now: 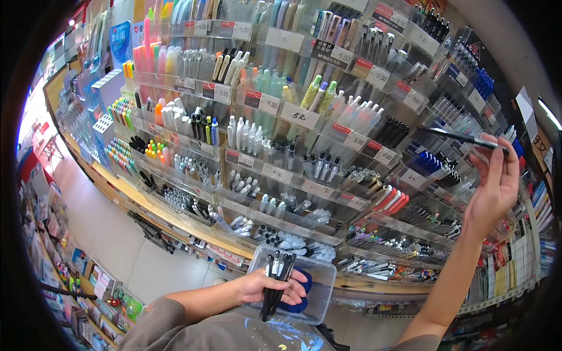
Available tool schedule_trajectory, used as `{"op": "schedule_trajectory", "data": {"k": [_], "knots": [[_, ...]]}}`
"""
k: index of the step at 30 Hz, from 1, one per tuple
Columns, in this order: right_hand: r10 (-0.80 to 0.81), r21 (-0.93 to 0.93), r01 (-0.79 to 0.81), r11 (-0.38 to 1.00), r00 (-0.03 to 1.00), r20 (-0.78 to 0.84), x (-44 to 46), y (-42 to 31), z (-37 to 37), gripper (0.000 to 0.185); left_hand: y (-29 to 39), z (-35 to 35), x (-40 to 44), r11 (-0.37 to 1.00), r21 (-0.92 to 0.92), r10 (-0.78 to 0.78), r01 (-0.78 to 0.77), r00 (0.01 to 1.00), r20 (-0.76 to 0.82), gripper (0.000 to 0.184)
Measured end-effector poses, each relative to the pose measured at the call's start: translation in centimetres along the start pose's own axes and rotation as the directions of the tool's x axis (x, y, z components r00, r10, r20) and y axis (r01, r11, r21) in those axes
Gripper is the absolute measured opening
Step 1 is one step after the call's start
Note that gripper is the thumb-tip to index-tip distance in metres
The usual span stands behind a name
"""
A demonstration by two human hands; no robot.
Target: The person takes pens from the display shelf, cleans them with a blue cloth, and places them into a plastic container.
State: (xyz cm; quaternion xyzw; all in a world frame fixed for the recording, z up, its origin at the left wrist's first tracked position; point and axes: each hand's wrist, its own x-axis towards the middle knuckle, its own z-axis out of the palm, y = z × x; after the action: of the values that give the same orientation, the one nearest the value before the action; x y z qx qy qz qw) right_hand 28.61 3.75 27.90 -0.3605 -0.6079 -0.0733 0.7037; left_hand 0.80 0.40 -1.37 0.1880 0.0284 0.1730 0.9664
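Pen racks: right hand, at right, pinches one pen; left hand, lower centre, holds black pens, which a loosened grip could spill.

The person wears a grey-brown shirt with short, loose sleeves. The chest bears a light-blue print with small yellow marks. Forearms, left hand and right hand are bare.

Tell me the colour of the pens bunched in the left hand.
The pens are mostly black, clearest in the head view.
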Motion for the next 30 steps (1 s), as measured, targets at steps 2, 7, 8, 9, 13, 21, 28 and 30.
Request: {"op": "schedule_trajectory", "data": {"k": [2,7,8,9,13,21,28,30], "knots": [[-0.007,-0.122,0.011,0.993,0.999,0.036,0.7,0.5,0.7,0.018,-0.1,0.0,0.0,1.0,0.006,0.01,-0.01,1.0,-0.006,0.043],[0.173,-0.106,-0.145,0.984,0.925,0.339,-0.2,3.2,3.0,0.015,-0.3,0.0,0.0,1.0,0.009,0.024,-0.024,1.0,0.007,0.041],[0.2,-0.095,-0.177,0.98,0.905,0.375,-0.6,3.7,3.6,0.015,-0.3,-0.1,-0.1,1.0,0.003,0.026,-0.026,1.0,0.008,0.041],[0.221,-0.19,-0.151,0.97,0.873,0.435,-0.8,4.2,3.7,0.014,-0.3,-0.1,-0.1,1.0,-0.004,0.029,-0.029,1.0,0.008,0.041],[0.294,-0.176,-0.238,0.955,0.83,0.473,-0.5,4.4,4.4,0.015,-0.3,0.0,-0.2,1.0,-0.001,0.029,-0.029,1.0,0.001,0.04],[0.345,-0.176,-0.298,0.938,0.776,0.528,-0.2,5.7,4.2,0.015,-0.6,-0.9,0.3,1.0,0.015,-0.004,0.004,1.0,-0.003,0.037],[0.318,-0.42,-0.006,0.907,0.665,0.676,-0.1,4.3,4.2,0.022,-0.5,-0.8,0.3,1.0,0.025,-0.013,0.013,1.0,-0.009,0.037],[0.38,-0.501,0.022,0.865,0.623,0.684,0.1,3.5,4.4,0.023,-0.4,-0.6,0.2,0.999,0.028,-0.023,0.023,1.0,-0.007,0.037]]}}
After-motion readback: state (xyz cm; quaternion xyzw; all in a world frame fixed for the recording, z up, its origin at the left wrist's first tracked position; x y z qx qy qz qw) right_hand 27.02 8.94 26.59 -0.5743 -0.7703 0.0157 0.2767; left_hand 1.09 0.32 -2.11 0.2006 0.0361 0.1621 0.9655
